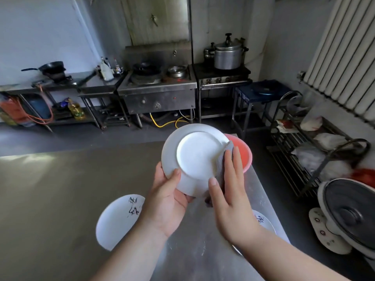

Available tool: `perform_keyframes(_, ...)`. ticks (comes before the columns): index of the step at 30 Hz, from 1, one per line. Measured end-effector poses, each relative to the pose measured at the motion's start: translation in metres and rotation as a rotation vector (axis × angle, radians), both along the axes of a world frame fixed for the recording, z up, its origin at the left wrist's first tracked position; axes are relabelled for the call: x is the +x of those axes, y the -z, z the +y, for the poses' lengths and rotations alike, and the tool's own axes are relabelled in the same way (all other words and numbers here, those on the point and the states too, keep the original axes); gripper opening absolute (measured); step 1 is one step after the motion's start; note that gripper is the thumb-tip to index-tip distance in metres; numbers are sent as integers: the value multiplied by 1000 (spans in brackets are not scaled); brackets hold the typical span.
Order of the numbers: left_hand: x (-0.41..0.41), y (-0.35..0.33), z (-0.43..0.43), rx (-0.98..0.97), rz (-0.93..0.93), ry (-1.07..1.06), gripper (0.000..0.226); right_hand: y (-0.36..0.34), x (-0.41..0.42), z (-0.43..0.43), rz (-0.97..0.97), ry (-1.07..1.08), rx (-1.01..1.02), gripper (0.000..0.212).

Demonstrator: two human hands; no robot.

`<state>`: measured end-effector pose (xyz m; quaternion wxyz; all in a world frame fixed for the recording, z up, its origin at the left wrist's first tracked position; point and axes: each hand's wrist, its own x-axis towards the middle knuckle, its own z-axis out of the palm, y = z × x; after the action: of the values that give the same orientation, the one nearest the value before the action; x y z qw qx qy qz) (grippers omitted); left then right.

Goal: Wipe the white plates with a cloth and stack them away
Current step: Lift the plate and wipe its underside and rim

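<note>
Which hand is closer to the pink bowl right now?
Right. The right hand, holding the grey cloth against the held plate, reaches right beside the pink bowl; the left hand grips the plate's opposite, lower-left rim.

Dim kitchen w/ grey floor (81,136), steel stove (158,92) at back wall (40,27), radiator (345,47) on rt, wire rack (288,157) below.

Held plate (194,157) hung over the table (50,189), cloth (222,161) on its right, basin (243,157) just behind; left plate (115,220) and right plate (263,222) lay on the table.
</note>
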<state>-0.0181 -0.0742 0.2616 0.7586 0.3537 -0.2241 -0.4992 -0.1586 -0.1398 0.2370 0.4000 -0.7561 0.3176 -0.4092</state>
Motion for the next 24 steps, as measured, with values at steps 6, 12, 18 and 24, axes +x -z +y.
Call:
perform_keyframes(6, 9, -3, 8, 106, 37, 145, 53, -17, -14, -59, -115, -39, -66, 43)
perform_keyframes(12, -3, 8, 9, 66, 31, 59, 52, 11, -12, -20, 122, -12, -131, 68)
perform_keyframes(18, -34, 19, -9, 147, 33, -85, 34, 23, 8, 30, 379, 4, -12, 100)
perform_keyframes(24, -44, 12, -24, 155, -26, -77, 33, 10, 9, 13, 315, 141, -29, 88)
